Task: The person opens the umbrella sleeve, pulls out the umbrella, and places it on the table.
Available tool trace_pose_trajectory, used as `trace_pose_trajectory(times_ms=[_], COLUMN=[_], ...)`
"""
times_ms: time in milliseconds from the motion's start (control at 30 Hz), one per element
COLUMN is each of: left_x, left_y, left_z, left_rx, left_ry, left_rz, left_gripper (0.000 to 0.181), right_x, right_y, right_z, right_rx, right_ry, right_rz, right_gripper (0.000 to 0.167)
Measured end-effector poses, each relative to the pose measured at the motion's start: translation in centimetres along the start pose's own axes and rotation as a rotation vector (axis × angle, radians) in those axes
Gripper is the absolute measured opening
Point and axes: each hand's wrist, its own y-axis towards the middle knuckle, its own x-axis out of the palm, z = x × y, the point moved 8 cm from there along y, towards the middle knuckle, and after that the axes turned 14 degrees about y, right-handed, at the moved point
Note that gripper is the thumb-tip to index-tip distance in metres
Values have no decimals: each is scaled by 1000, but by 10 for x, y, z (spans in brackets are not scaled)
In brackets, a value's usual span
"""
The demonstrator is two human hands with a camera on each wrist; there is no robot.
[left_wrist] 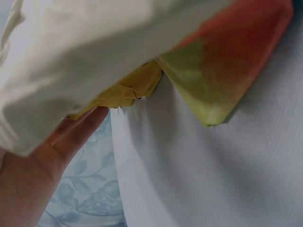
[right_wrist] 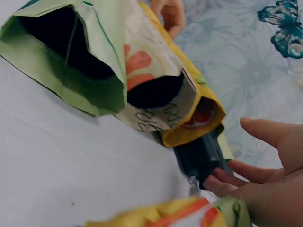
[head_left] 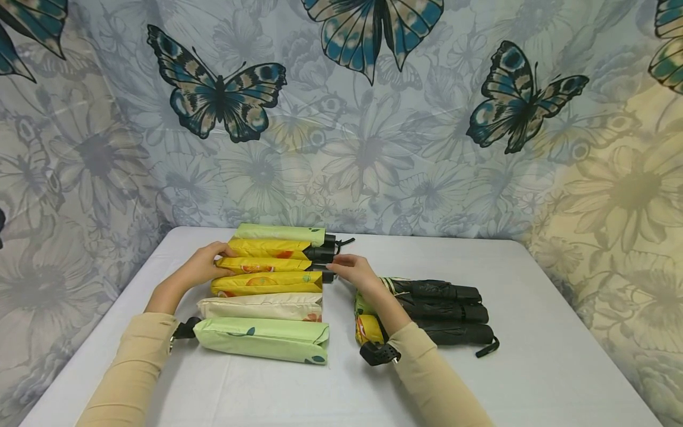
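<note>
Folded umbrellas and fabric sleeves lie in a row on the table. From the back come a green umbrella (head_left: 277, 233), a yellow umbrella (head_left: 267, 248) and a second yellow umbrella (head_left: 261, 265), with black handles to the right. Nearer are a yellow sleeve (head_left: 272, 284), a cream sleeve (head_left: 261, 307) and a green sleeve (head_left: 261, 338); dark shows inside their mouths in the right wrist view. My left hand (head_left: 203, 265) holds the second yellow umbrella's left end between thumb and fingers. Fingertips of my right hand (head_left: 356, 273) touch a black handle (right_wrist: 201, 153), thumb apart.
Several black folded umbrellas (head_left: 448, 311) lie side by side at the right, under and beyond my right forearm. Green and yellow fabric (head_left: 368, 329) shows at their left ends. A white cloth (head_left: 533, 367) covers the table, and a butterfly-print curtain (head_left: 368, 154) hangs behind it.
</note>
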Motion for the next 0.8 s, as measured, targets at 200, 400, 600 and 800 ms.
trace_pose_trajectory(times_ms=[200,400,600,800], left_x=[2,4,8,9], left_y=[1,3,3,4], left_z=[-1,-3,-6,-3], left_rx=[-3,-9,-11,11], left_ry=[-9,-25,-19,-8], left_rz=[-14,-30,-38,-37], left_gripper=[25,28,30,37], right_x=[8,11,15,16], right_y=[2,9,13,12], right_z=[3,8,11,7], right_rx=[-13,-22,-49,-84], right_ry=[-37,-87,-150,-211], right_rz=[17,34,30,48], right_gripper=[50,43,39,39])
